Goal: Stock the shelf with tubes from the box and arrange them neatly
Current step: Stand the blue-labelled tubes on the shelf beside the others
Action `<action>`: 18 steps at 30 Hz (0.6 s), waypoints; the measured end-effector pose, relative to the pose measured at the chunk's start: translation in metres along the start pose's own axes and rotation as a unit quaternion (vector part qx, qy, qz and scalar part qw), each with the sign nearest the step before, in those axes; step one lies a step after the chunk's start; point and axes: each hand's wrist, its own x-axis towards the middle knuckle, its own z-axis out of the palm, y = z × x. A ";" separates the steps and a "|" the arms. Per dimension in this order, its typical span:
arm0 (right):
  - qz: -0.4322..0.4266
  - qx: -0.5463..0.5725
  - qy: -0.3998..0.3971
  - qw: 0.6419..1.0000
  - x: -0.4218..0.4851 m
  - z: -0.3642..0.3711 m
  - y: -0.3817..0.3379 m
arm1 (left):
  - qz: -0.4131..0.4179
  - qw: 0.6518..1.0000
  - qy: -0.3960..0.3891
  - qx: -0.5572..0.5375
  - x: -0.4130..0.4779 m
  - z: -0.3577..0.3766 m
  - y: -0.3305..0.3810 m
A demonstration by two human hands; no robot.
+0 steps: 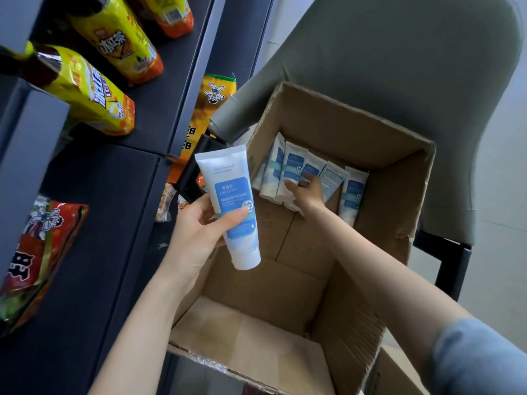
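Above the near-left edge of the open cardboard box (328, 129), our left hand (196, 229) grips one white-and-blue tube (228, 201). The thumb lies across the printed label and the fingers curl round behind. The forearm rises from the near left and the wrist is bent back, so the label faces us. The tube is tilted slightly, its cap at the near end and its flat crimped end pointing far.

Our right arm stretches straight from the blue sleeve (479, 357) at the near right, down into the box. The right hand (306, 191) is palm down among the row of tubes (291, 172) that leans against the far wall. Its thumb and fingertips touch them, but we cannot tell whether it has closed on one.

To the left runs the dark shelf (99, 223), which carries yellow snack bags (94, 89) farther off and a red bag (37, 238) nearer. A grey chair (399, 67) stands behind the box.
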 end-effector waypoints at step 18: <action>0.090 -0.036 -0.103 0.990 0.018 -0.014 -0.015 | 0.003 0.999 0.036 -0.020 -0.008 -0.024 -0.006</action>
